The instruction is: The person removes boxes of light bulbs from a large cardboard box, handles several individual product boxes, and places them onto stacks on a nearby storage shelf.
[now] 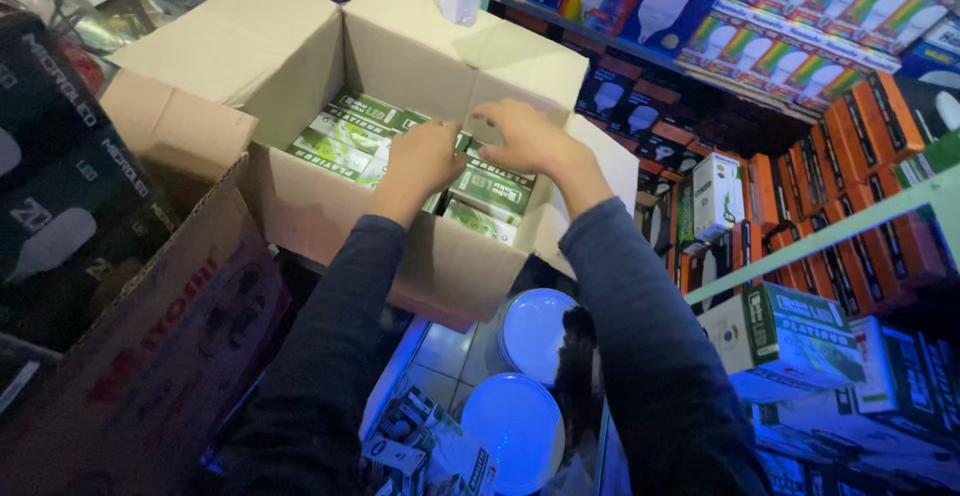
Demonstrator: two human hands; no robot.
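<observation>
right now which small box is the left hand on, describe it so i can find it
Start at the big open brown cardboard carton in the middle, packed with small green-and-white cardboard boxes. The left hand reaches over the near wall, resting on the box by that wall near the carton's middle. Unlike its neighbours, it is mostly hidden under that hand; the right hand hovers beside it.

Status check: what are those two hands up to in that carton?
Left hand and right hand both down among the small green boxes. Cardboard carton open, flaps up. Grip unclear. Nothing blocking.
</observation>
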